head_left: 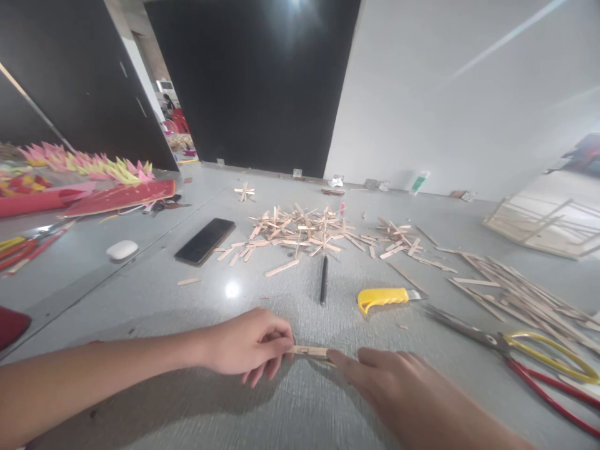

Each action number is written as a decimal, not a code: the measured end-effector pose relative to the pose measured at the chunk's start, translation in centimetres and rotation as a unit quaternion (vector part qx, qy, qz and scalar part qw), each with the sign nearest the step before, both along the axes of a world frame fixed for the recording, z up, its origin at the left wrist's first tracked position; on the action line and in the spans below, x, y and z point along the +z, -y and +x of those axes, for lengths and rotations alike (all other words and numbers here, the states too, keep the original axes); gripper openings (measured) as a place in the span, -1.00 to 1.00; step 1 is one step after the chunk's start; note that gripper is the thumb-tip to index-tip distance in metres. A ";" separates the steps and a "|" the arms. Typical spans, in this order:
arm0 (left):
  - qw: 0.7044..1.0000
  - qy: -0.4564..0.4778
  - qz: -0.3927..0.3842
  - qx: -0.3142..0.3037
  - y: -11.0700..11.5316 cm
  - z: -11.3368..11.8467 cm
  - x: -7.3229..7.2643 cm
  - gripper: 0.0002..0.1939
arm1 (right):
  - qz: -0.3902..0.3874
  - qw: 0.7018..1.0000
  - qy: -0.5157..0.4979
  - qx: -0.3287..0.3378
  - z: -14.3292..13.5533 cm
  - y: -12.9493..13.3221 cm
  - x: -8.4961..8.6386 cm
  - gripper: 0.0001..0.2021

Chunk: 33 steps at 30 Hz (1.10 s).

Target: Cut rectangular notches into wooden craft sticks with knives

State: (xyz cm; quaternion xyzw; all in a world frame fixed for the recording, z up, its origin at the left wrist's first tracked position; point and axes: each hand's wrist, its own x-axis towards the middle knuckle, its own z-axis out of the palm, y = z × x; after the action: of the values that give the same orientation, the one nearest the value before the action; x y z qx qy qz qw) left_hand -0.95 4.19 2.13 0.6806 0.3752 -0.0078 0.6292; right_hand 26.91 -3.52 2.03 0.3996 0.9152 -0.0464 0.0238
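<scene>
— Grip first: what are the two hands doing?

— Left hand [250, 344] is pinched shut on one end of a small wooden stick [309, 351] that lies flat on the grey counter [300, 412]. Right hand [398, 381] lies flat and loose, clasping nothing, its forefinger stretched out with the tip touching the stick's other end.

— So which step would you say this is?

— My guess: steadying or pressing the stick against the counter, perhaps lining it up or marking it. There seems to be a faint mark on it, too small to read.

— What would the next move need?

— Probably a tool. The black pen [323, 280] and the yellow utility knife [382, 298] lie just beyond the stick, within easy reach; one hand would have to let go while the other keeps the stick from sliding.

— Anything around that gets in the way?

— Large scissors [515, 347] with yellow and red handles lie close to the right forearm. Further back sits a pile of glued stick stars [304, 231], long wooden strips [506, 290] to the right, a dark phone [205, 240] and a white case [122, 249] to the left. The space right around the stick looks clear.
</scene>
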 end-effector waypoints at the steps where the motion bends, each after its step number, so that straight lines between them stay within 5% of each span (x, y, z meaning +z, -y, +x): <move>1: 1.000 0.002 0.001 -0.001 0.0 0.0 -0.1 -0.66 | -0.003 1.000 -0.008 -0.002 0.0 0.0 0.0 -0.18; 33: 1.000 0.000 -0.001 0.002 0.0 0.1 0.2 -0.59 | 0.044 0.998 -0.042 -0.003 0.4 0.3 -1.0 -0.19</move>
State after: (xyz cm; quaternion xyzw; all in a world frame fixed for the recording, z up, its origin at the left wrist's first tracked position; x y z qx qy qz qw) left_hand -0.81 4.22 2.33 0.6793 0.3767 -0.0065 0.6298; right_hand 27.30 -3.77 0.99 0.4008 0.9153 -0.0227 -0.0325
